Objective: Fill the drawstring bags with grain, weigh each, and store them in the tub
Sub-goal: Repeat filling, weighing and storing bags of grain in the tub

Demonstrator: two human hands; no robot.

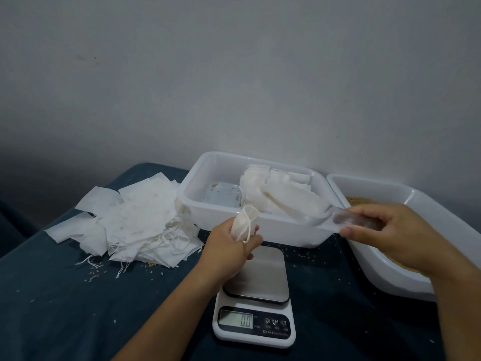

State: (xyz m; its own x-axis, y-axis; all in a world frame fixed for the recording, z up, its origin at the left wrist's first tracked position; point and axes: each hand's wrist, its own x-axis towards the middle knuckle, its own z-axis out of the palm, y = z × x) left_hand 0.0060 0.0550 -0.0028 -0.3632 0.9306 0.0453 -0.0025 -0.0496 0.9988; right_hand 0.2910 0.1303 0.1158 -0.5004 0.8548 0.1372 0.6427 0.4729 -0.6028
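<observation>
My left hand grips a small white drawstring bag upright, its mouth open, above the far end of the scale. My right hand holds a clear plastic scoop by its handle, the scoop end pointing left toward the bag. The white kitchen scale sits in front of me with a bare steel plate and a display reading 0.0. Behind it stands a white storage tub holding several filled bags at its right side. A white tub of grain sits at the right.
A heap of empty white bags with loose strings lies at the left on the dark blue table. Stray grains are scattered around the scale and heap. A grey wall rises directly behind the tubs.
</observation>
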